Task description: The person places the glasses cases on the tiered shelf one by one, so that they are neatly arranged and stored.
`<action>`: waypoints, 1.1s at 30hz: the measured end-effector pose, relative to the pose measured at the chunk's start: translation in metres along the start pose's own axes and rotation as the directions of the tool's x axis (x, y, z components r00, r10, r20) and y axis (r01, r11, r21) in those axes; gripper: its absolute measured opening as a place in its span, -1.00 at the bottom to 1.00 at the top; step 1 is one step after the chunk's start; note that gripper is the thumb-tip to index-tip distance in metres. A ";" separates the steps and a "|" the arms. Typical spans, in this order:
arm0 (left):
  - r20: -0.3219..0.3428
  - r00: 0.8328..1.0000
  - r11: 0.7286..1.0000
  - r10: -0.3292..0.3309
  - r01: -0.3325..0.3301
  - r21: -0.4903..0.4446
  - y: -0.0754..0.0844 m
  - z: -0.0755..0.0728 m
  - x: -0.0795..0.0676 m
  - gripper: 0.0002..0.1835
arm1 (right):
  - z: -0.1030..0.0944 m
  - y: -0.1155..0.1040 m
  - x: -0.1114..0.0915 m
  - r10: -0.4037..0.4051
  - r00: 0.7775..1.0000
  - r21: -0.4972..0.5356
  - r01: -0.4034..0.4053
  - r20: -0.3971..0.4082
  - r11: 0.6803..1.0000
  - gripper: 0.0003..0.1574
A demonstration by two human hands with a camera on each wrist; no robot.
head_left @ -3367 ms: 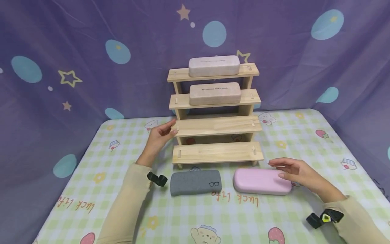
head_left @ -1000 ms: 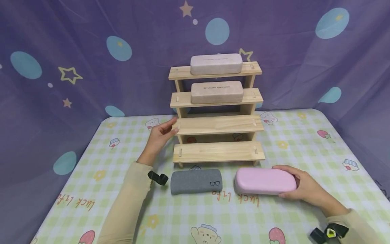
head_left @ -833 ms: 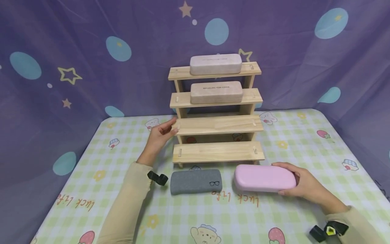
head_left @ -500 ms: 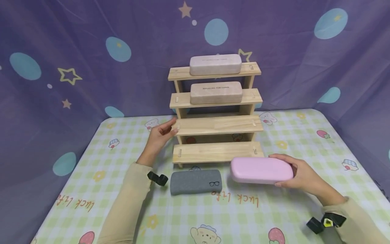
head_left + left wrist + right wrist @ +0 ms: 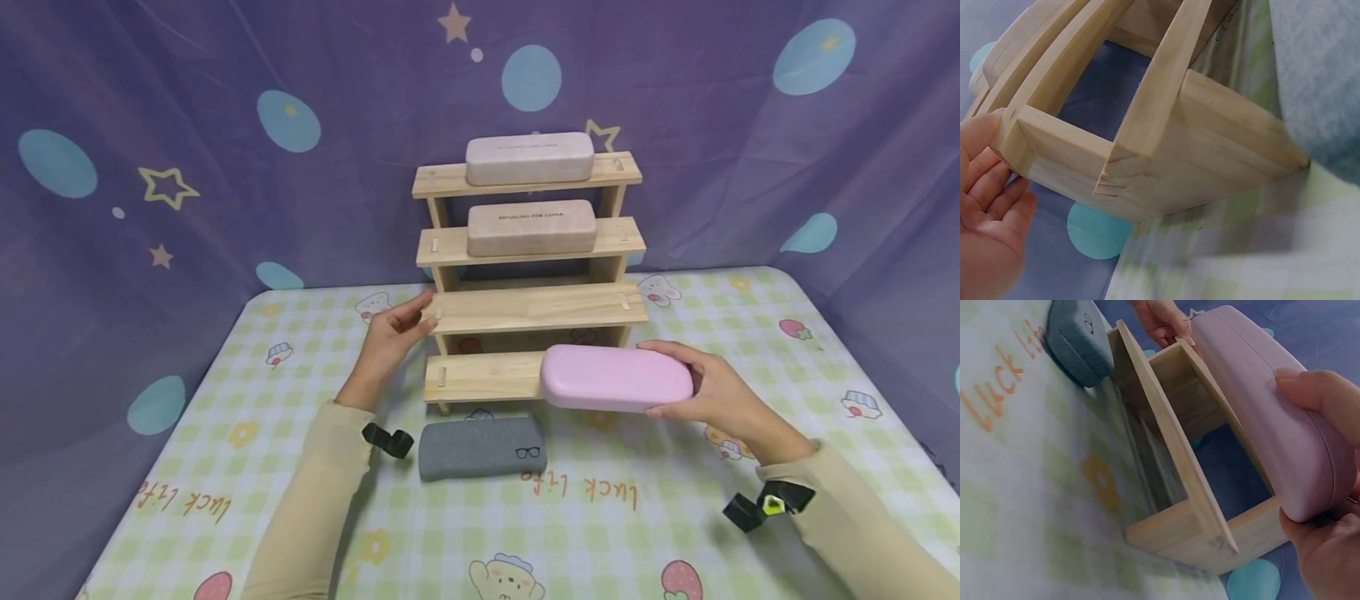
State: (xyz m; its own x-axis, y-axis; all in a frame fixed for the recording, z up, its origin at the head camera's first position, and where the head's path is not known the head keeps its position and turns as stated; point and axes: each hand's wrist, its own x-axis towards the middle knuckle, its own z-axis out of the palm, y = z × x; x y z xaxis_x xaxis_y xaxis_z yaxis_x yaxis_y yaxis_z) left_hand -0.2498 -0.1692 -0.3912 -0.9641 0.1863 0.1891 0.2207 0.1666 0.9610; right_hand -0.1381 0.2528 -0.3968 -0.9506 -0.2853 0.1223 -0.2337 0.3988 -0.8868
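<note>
My right hand (image 5: 720, 396) grips the right end of a pink glasses case (image 5: 615, 379), thumb on the near side and fingers on the far side. The case is raised in front of the lowest step of a wooden tiered stand (image 5: 480, 375), hiding that step's right part. My left hand (image 5: 390, 337) holds the left end of the stand's second step from the bottom; in the left wrist view its fingers (image 5: 988, 187) bend around the board's end. A grey glasses case (image 5: 480, 450) with a small glasses print lies on the table before the stand.
Two pale glasses cases stand on the stand, one (image 5: 529, 158) on the top step and another (image 5: 531, 229) a step below. A checked cloth (image 5: 360, 533) covers the table. Behind the stand hangs a purple curtain (image 5: 360, 125).
My right hand has closed around the pink glasses case, lifted it from the table and carried it forward and left towards the stand. My left hand has stayed at the stand.
</note>
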 end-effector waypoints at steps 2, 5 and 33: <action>-0.001 1.000 1.000 -0.002 0.002 0.005 0.000 0.000 0.000 -0.50 | 0.001 -0.003 0.007 -0.010 1.000 0.012 0.010 0.010 1.000 -0.03; -0.001 1.000 1.000 -0.001 0.001 0.006 -0.001 0.000 0.001 -0.50 | 0.002 -0.007 0.017 -0.031 0.999 0.050 0.030 0.025 0.998 -0.03; -0.008 1.000 1.000 -0.014 0.014 -0.016 0.000 0.001 0.000 -0.50 | 0.012 -0.034 0.108 -0.005 0.997 0.031 0.003 0.079 1.000 -0.01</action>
State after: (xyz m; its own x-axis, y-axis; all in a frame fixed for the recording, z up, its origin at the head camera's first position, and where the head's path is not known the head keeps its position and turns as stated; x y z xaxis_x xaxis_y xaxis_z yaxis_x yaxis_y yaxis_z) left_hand -0.2497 -0.1684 -0.3914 -0.9682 0.1766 0.1772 0.2050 0.1540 0.9666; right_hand -0.2300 0.1976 -0.3589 -0.9301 -0.3558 0.0914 -0.2301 0.3703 -0.8999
